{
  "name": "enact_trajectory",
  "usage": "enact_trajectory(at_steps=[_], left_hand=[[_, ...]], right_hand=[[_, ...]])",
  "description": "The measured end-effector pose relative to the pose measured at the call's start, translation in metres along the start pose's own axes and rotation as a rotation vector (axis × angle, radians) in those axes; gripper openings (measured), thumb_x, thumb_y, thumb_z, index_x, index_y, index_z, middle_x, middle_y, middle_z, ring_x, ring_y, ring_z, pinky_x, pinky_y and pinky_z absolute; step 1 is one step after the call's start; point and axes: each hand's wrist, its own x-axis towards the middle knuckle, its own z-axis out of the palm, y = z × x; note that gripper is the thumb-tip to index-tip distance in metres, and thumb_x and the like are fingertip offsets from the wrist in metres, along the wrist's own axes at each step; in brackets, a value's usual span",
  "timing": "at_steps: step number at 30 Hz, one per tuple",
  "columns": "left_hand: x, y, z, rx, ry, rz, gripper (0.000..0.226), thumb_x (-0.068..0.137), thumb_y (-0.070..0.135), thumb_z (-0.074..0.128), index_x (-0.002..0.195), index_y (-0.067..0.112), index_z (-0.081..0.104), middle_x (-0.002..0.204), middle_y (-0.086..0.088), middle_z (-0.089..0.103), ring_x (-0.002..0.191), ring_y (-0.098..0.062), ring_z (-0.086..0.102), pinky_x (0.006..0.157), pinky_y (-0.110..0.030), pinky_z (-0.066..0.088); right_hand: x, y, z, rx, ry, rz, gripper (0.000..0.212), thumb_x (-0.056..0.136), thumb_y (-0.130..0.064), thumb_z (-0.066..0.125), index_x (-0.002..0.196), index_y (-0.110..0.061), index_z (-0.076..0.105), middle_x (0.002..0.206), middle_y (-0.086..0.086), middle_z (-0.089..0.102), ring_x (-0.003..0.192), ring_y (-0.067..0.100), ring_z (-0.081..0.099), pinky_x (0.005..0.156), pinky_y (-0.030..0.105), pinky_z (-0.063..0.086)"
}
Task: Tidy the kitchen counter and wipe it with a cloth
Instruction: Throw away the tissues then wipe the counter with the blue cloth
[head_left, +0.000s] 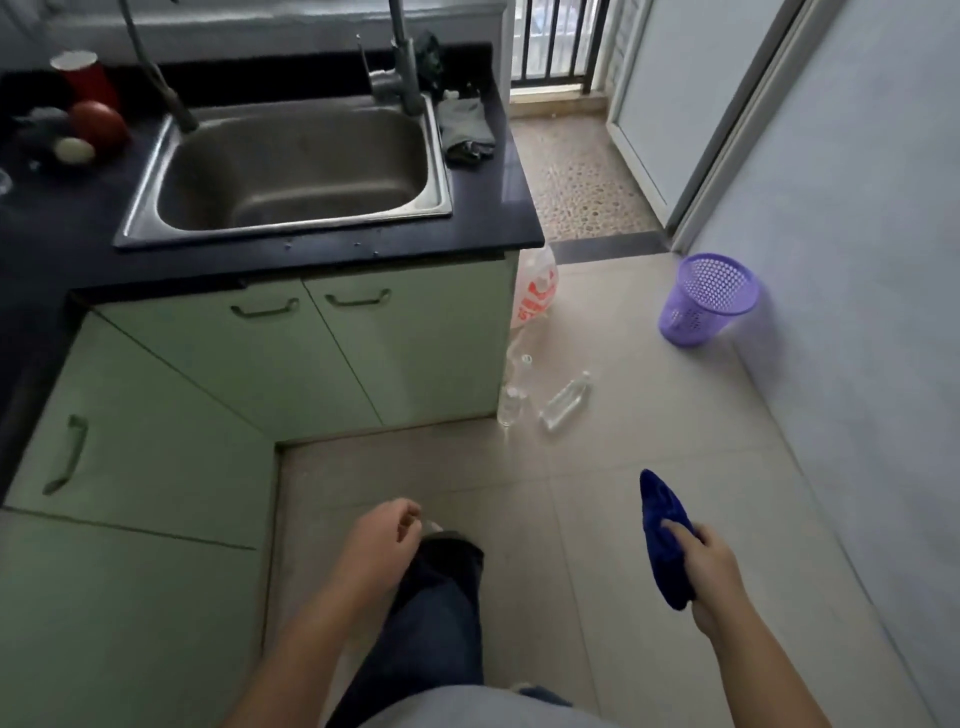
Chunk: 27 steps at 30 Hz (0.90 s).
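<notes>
Two hands hang low over the floor, well apart from the counter (311, 254): the right hand (714, 571) grips a bunched blue cloth (662, 530), while the left hand (382, 540) is loosely curled and holds nothing.

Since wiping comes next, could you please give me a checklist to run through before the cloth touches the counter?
1. The blue cloth gripped in the right hand: ok.
2. The left hand free for tidying: ok, it holds nothing.
3. The counter cleared: not ok; a red cup, a red round thing and a grey rag sit on it.
4. The sink basin empty: ok.
5. Cloth damp: cannot tell.
</notes>
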Motion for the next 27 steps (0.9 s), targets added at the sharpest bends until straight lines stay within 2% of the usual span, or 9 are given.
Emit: enact_trajectory(at_steps=[5,7,10,13,17,20,23,27], left_hand=[[0.078,0.013,-0.071,-0.008,0.144,0.073,0.026,0.09,0.011,0.048,0.113,0.006,0.059,0.113,-0.01,0.062,0.093,-0.016,0.055,0.078,-0.02,0.037],[0.113,0.029,-0.106,-0.001,0.207,0.137,0.025,0.089,0.009,0.05,0.111,0.005,0.06,0.11,-0.011,0.063,0.095,-0.02,0.058,0.079,-0.024,0.042],[0.164,0.059,-0.155,0.022,0.324,0.263,0.023,0.088,0.012,0.052,0.108,0.006,0.062,0.105,-0.009,0.066,0.093,-0.024,0.062,0.082,-0.036,0.051],[0.212,0.086,-0.186,0.057,0.36,0.324,0.03,0.082,0.019,0.048,0.103,0.006,0.064,0.099,-0.01,0.068,0.088,-0.028,0.065,0.079,-0.037,0.052],[0.252,0.111,-0.198,-0.02,0.371,0.314,0.021,0.086,0.009,0.054,0.105,0.007,0.063,0.103,-0.008,0.066,0.095,-0.023,0.062,0.085,-0.031,0.047],[0.28,0.123,-0.205,-0.053,0.366,0.257,0.024,0.087,0.011,0.053,0.109,0.009,0.061,0.107,-0.005,0.064,0.098,-0.021,0.061,0.086,-0.032,0.048],[0.305,0.134,-0.212,-0.041,0.4,0.196,0.025,0.087,0.012,0.053,0.111,0.01,0.06,0.11,-0.004,0.064,0.099,-0.022,0.06,0.086,-0.033,0.047],[0.331,0.152,-0.223,-0.046,0.424,0.139,0.025,0.088,0.013,0.053,0.111,0.011,0.059,0.108,-0.003,0.063,0.1,-0.02,0.059,0.086,-0.034,0.048]], right_hand=[[0.045,-0.087,0.063,-0.01,-0.008,-0.071,0.033,0.087,-0.015,0.057,0.117,-0.002,0.052,0.084,0.004,0.057,0.073,0.018,0.054,0.057,0.029,0.041],[0.058,-0.132,0.094,-0.022,-0.009,-0.115,0.03,0.088,-0.014,0.057,0.115,-0.003,0.052,0.084,0.004,0.057,0.073,0.018,0.053,0.057,0.029,0.041],[0.076,-0.203,0.146,-0.063,-0.058,-0.236,0.025,0.087,-0.014,0.059,0.11,-0.006,0.054,0.096,0.011,0.06,0.078,0.019,0.055,0.061,0.027,0.042],[0.093,-0.262,0.192,-0.106,-0.113,-0.358,0.019,0.085,-0.014,0.06,0.103,-0.01,0.054,0.096,0.01,0.059,0.079,0.018,0.055,0.063,0.026,0.044],[0.108,-0.305,0.234,-0.146,-0.186,-0.436,0.02,0.085,-0.013,0.06,0.103,-0.015,0.053,0.092,0.001,0.057,0.079,0.015,0.056,0.062,0.023,0.044],[0.133,-0.335,0.257,-0.211,-0.211,-0.474,0.023,0.085,-0.014,0.061,0.105,-0.019,0.052,0.093,-0.006,0.056,0.087,0.019,0.057,0.067,0.024,0.047],[0.167,-0.371,0.28,-0.249,-0.207,-0.527,0.024,0.085,-0.014,0.062,0.107,-0.016,0.053,0.101,0.002,0.056,0.091,0.023,0.058,0.072,0.029,0.046],[0.212,-0.427,0.317,-0.294,-0.24,-0.589,0.03,0.085,-0.014,0.062,0.113,-0.009,0.053,0.104,0.005,0.053,0.093,0.023,0.055,0.064,0.023,0.043]])
